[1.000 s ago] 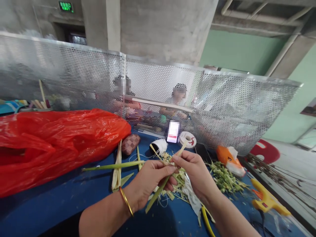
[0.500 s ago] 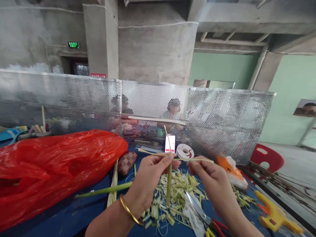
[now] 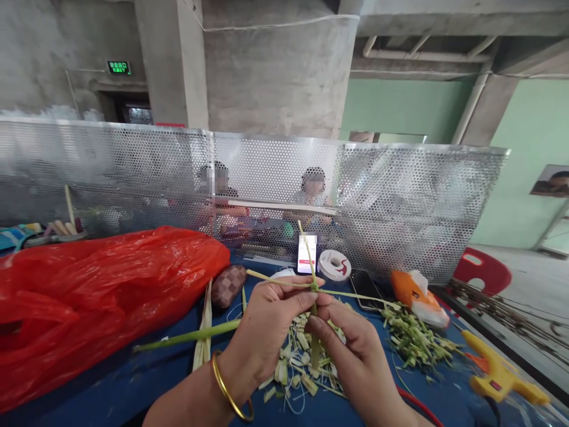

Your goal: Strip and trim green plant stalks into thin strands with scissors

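My left hand [image 3: 262, 323], with a gold bangle on the wrist, pinches a small knot of green leaf strips [image 3: 314, 286] between thumb and fingers. Thin strips stick out of the knot upward, to the left and to the right, and a wider stem part hangs below it. Just beneath the knot, my right hand [image 3: 358, 347] has its thumb and fingers closed on the same leaf strips. Cut leaf scraps [image 3: 281, 370] lie under both hands. A long green leaf [image 3: 191, 337] rests to the left, partly behind my left forearm.
A red plastic bag [image 3: 111, 302] fills the left. Near it lies a checkered pouch [image 3: 229, 286]. Behind my hands are a lit phone [image 3: 306, 262], a ribbon spool [image 3: 326, 274] and a dark phone [image 3: 365, 287]. Tissues [image 3: 418, 299] and a yellow glue gun [image 3: 493, 376] lie right. A perforated metal screen [image 3: 275, 160] stands behind.
My right hand has let go of the right-hand strip and moved left, in beside my left hand below the knot. The scissors seen earlier are now mostly hidden behind my right arm.
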Demonstrator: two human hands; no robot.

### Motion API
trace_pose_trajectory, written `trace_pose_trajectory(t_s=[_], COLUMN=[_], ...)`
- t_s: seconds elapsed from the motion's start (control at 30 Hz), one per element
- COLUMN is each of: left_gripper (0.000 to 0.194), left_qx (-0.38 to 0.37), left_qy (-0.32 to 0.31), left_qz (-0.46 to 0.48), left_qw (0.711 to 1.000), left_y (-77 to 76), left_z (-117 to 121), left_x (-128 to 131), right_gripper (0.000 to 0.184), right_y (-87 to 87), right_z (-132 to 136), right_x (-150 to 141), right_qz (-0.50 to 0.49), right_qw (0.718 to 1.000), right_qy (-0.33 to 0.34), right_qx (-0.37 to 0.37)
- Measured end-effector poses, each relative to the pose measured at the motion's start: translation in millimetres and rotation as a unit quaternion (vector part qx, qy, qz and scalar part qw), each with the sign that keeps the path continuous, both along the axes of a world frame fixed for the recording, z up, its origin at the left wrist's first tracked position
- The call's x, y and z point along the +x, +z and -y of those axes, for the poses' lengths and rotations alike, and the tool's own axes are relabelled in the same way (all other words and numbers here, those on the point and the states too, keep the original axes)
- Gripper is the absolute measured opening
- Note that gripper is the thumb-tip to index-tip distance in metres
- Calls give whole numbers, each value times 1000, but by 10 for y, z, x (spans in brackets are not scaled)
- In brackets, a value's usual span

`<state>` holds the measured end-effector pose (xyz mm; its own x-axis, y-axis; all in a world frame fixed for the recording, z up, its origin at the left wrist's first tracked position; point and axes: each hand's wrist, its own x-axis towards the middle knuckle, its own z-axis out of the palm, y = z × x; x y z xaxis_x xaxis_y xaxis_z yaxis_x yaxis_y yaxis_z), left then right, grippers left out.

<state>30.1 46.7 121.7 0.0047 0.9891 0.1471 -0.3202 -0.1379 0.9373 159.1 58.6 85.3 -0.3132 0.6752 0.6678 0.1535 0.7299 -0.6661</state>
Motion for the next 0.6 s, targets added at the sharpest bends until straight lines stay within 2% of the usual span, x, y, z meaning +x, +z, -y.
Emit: trace_pose_trajectory(t_s=[0.27, 0.43, 0.5, 0.6], left_gripper=[20, 24, 25, 24], left_qx=[-36, -87, -105, -108], left_qy=[17, 20, 16, 0], left_qz=[63, 88, 97, 102], left_qw=[997, 992, 990, 989], left_y=[21, -28, -41, -39], left_z=[0, -55, -79, -96], left_x=[13, -1, -20, -55], right_gripper=[30, 25, 25, 20], right_y=[-34, -132, -177, -195], right_z=[-14, -71, -112, -167], right_x=[-15, -50, -67, -74], right_qz=[30, 49, 33, -59], right_qw=[999, 994, 997, 995], right_qy=[10, -36, -48, -53], right_qx=[38, 95, 56, -61])
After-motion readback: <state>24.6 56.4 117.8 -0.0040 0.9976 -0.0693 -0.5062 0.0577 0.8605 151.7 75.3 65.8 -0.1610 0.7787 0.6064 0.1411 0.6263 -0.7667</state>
